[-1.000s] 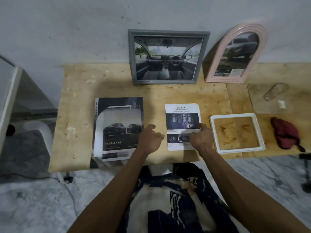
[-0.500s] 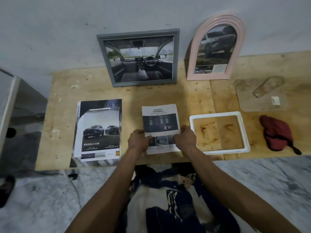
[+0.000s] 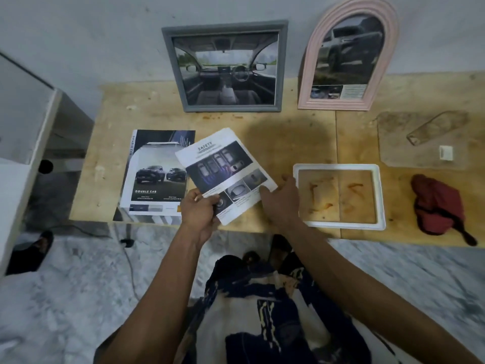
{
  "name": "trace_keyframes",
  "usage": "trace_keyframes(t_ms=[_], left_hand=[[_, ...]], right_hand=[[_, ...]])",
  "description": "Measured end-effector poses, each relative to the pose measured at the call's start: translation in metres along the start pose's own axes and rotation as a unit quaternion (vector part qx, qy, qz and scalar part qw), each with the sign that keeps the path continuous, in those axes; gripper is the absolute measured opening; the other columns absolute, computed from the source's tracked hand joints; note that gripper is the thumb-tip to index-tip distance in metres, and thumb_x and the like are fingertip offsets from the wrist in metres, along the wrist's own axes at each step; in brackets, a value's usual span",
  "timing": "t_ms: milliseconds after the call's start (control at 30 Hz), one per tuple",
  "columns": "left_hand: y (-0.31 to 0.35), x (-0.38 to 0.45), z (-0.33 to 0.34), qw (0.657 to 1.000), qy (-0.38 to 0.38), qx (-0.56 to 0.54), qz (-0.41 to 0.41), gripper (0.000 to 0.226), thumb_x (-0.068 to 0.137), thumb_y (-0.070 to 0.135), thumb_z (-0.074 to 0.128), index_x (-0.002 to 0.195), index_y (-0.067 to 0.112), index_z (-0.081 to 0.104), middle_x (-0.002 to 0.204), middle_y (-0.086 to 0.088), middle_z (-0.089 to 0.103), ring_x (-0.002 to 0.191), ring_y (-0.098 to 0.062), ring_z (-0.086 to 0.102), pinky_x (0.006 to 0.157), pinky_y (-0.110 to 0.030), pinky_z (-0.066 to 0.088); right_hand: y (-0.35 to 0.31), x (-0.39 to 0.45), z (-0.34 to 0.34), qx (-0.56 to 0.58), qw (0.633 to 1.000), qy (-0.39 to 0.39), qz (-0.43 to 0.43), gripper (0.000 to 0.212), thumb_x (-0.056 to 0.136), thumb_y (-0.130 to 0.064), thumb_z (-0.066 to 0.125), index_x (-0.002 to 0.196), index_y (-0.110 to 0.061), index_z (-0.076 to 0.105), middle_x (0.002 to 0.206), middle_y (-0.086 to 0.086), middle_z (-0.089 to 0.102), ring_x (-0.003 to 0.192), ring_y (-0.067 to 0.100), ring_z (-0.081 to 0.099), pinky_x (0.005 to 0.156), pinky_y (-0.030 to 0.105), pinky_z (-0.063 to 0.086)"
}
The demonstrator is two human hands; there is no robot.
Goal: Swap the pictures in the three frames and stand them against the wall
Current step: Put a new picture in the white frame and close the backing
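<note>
Above the wooden table (image 3: 288, 143), the left hand (image 3: 198, 210) pinches the tilted safety sheet (image 3: 225, 174); the right hand (image 3: 282, 203) touches its edge with relaxed fingers, beside the empty white frame (image 3: 380, 195).

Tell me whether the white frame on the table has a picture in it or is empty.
Empty. The white frame lies flat on the table, and bare stained wood shows through its opening; no print is inside.
</note>
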State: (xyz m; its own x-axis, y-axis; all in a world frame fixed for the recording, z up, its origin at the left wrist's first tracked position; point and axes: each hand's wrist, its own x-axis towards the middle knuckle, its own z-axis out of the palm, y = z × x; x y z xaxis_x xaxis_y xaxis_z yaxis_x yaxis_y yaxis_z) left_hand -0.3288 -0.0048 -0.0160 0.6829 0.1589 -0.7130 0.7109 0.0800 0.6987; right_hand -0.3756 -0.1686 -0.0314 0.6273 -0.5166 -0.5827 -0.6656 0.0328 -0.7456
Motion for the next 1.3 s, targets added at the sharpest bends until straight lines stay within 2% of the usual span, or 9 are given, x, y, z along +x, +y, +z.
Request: trace_keyframes(t_ms=[67,133,233,400,533,633,967,1133,1300], left_hand=[[-0.005,-0.006,-0.001,0.999,-0.017,-0.038,-0.018,0.026,0.086,-0.011,0.062,0.1,0.011,0.057,0.082,-0.01,0.07,0.057,-0.018,0.065,0.051,-0.027,0.048],[-0.013,-0.012,0.0,0.998,-0.038,-0.048,-0.014,0.03,0.082,-0.011,0.064,0.103,0.009,0.058,0.088,-0.016,0.068,0.06,-0.022,0.062,0.053,-0.029,0.038],[-0.026,-0.023,0.002,0.994,-0.059,-0.09,-0.014,0.033,0.076,-0.012,0.072,0.106,-0.001,0.067,0.093,-0.02,0.073,0.072,-0.032,0.069,0.06,-0.038,0.055],[-0.042,-0.023,-0.011,0.989,-0.038,-0.127,-0.063,0.049,0.068,-0.001,0.083,0.114,-0.007,0.068,0.107,-0.022,0.073,0.087,-0.038,0.073,0.067,-0.044,0.06],[-0.04,-0.028,-0.021,0.994,-0.015,-0.108,-0.031,0.044,0.066,-0.003,0.086,0.107,-0.002,0.068,0.102,-0.02,0.074,0.085,-0.035,0.074,0.07,-0.048,0.062],[-0.04,-0.037,-0.019,0.997,-0.029,-0.071,-0.012,0.044,0.068,-0.007,0.084,0.104,0.008,0.063,0.098,-0.014,0.072,0.076,-0.026,0.072,0.062,-0.038,0.062],[-0.056,-0.049,0.045,0.992,-0.084,0.095,0.013,0.034,0.073,-0.002,0.082,0.104,0.009,0.075,0.095,-0.01,0.077,0.078,-0.028,0.073,0.069,-0.04,0.061],[-0.072,-0.061,0.109,0.989,-0.046,0.142,0.02,0.023,0.079,0.001,0.078,0.1,0.009,0.076,0.095,-0.009,0.077,0.076,-0.027,0.072,0.074,-0.047,0.062],[-0.086,-0.071,0.154,0.986,-0.003,0.163,0.03,0.013,0.083,0.005,0.077,0.091,0.014,0.072,0.092,-0.009,0.076,0.07,-0.024,0.068,0.065,-0.039,0.06]], right_hand=[[-0.004,-0.014,0.006,0.098,0.995,-0.027,0.014,0.033,0.088,-0.015,0.069,0.115,-0.023,0.051,0.112,-0.003,0.059,0.103,0.014,0.061,0.083,0.026,0.047],[0.0,-0.03,0.012,0.14,0.989,-0.036,-0.002,0.031,0.088,-0.007,0.066,0.111,-0.024,0.052,0.113,0.001,0.065,0.103,0.018,0.065,0.084,0.034,0.056],[0.012,-0.059,0.011,0.121,0.99,-0.064,-0.035,0.04,0.089,-0.003,0.058,0.125,-0.019,0.05,0.114,0.003,0.064,0.104,0.019,0.065,0.088,0.043,0.057],[0.042,-0.082,-0.021,0.04,0.991,-0.081,-0.095,0.041,0.09,0.003,0.058,0.124,-0.018,0.049,0.106,-0.005,0.063,0.096,0.004,0.062,0.086,0.035,0.057],[0.059,-0.093,-0.058,0.011,0.994,-0.088,-0.065,0.042,0.092,0.001,0.061,0.123,-0.024,0.047,0.109,0.002,0.064,0.102,0.021,0.063,0.088,0.049,0.057],[0.066,-0.093,-0.083,0.006,0.993,-0.097,-0.065,0.046,0.093,0.001,0.061,0.127,-0.026,0.047,0.116,0.007,0.064,0.107,0.026,0.063,0.085,0.051,0.058],[0.073,-0.042,-0.161,0.064,0.997,-0.012,-0.04,0.04,0.087,0.002,0.063,0.12,-0.017,0.052,0.107,0.008,0.068,0.094,0.021,0.068,0.075,0.04,0.06],[0.074,0.001,-0.211,0.049,0.998,0.029,-0.031,0.035,0.087,-0.001,0.063,0.117,-0.017,0.055,0.097,0.005,0.069,0.081,0.011,0.067,0.062,0.026,0.056],[0.068,0.033,-0.248,0.028,0.999,0.004,-0.016,0.03,0.088,0.0,0.054,0.114,-0.015,0.057,0.092,-0.005,0.068,0.071,0.002,0.065,0.048,0.013,0.048]])
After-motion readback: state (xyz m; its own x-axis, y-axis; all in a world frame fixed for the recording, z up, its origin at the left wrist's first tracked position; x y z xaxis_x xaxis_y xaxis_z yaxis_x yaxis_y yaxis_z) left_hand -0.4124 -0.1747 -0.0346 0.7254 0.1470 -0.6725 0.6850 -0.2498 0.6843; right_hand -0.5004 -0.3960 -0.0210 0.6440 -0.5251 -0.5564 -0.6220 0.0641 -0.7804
